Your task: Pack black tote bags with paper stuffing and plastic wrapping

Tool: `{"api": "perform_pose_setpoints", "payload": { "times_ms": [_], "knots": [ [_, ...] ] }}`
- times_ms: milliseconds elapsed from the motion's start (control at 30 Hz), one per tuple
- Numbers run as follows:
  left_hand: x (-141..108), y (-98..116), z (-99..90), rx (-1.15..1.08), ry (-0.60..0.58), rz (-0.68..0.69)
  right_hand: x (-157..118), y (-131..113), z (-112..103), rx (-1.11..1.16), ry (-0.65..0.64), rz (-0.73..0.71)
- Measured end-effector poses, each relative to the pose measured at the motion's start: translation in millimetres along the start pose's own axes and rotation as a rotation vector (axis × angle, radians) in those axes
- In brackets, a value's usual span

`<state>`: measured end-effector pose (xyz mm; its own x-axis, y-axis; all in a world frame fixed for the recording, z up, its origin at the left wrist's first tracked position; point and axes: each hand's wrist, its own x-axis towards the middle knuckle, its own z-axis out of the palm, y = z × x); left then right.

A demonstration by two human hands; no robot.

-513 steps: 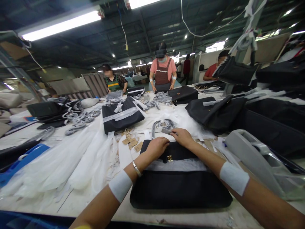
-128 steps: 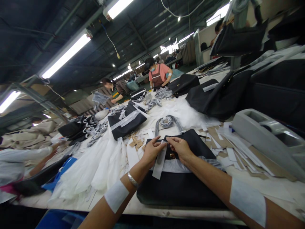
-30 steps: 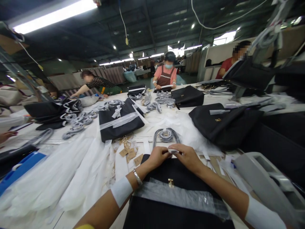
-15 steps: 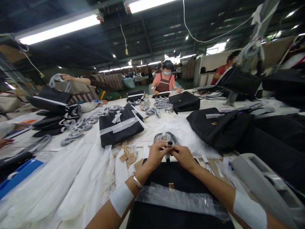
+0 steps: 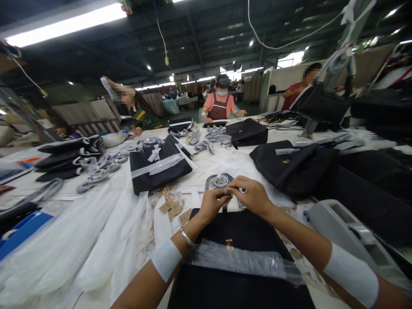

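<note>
A black bag (image 5: 231, 223) with a gold clasp lies in front of me, a strip of clear plastic film (image 5: 238, 261) across its flap. Beyond the bag's top edge, my left hand (image 5: 213, 205) pinches the small strap at the top of the bag between thumb and fingers. My right hand (image 5: 252, 196) meets it there, fingertips closed on the same spot. The fingers cover most of the strap. Just past them lies a coiled, plastic-wrapped strap (image 5: 219, 180).
Another black bag (image 5: 157, 167) lies ahead left, near brown paper tags (image 5: 174, 208). White wrapping sheets (image 5: 71, 240) spread at left. More black bags (image 5: 289, 167) and a grey plastic holder (image 5: 341, 231) stand at right. Co-workers (image 5: 220, 103) are across the table.
My right hand has lifted slightly and turned over the left fingertips; the dark strap end seen above the fingers is now covered. At far left, a co-worker's raised bag has left the stack.
</note>
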<state>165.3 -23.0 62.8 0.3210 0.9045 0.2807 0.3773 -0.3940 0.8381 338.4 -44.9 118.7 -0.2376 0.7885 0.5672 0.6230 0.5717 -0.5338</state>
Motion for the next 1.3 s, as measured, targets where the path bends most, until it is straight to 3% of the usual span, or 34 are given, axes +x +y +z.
{"api": "perform_pose_setpoints", "payload": {
  "times_ms": [233, 367, 500, 633, 733, 867, 1000, 1067, 1167, 1300],
  "knots": [
    [-7.5, -36.5, 6.3, 0.048, -0.216, -0.089, 23.5, -0.3, -10.0, 0.050, 0.172, 0.033],
    [-10.3, -48.3, 5.2, 0.066, -0.324, -0.099, 17.9, -8.4, -13.7, 0.089, 0.149, 0.028],
    [-14.7, -30.9, -9.4, 0.050, -0.318, -0.040, -5.2, -23.7, -24.2, 0.119, 0.105, 0.003],
    [-26.8, -1.6, -20.5, 0.060, -0.154, 0.150, -33.8, -39.6, -34.3, 0.105, 0.025, -0.035],
    [-36.7, 4.7, -19.7, 0.122, -0.170, 0.271, -54.7, -49.9, -33.8, 0.094, -0.036, -0.081],
    [-54.6, -3.2, -19.8, 0.277, -0.290, 0.224, -82.3, -60.9, -28.0, 0.108, -0.163, -0.105],
    [-84.8, 5.8, -28.3, 0.403, -0.169, 0.039, -107.2, -63.1, -24.0, 0.114, -0.203, -0.082],
    [-102.1, 16.2, -31.1, 0.457, -0.237, -0.004, -118.0, -61.0, -20.6, 0.077, -0.210, -0.111],
    [-124.4, 28.2, -29.0, 0.526, -0.436, 0.074, -131.8, -58.4, -11.9, 0.075, -0.244, -0.102],
    [-141.0, 30.5, -19.6, 0.616, -0.424, 0.131, -142.8, -59.7, 1.0, 0.134, -0.318, 0.008]
  ]
}}
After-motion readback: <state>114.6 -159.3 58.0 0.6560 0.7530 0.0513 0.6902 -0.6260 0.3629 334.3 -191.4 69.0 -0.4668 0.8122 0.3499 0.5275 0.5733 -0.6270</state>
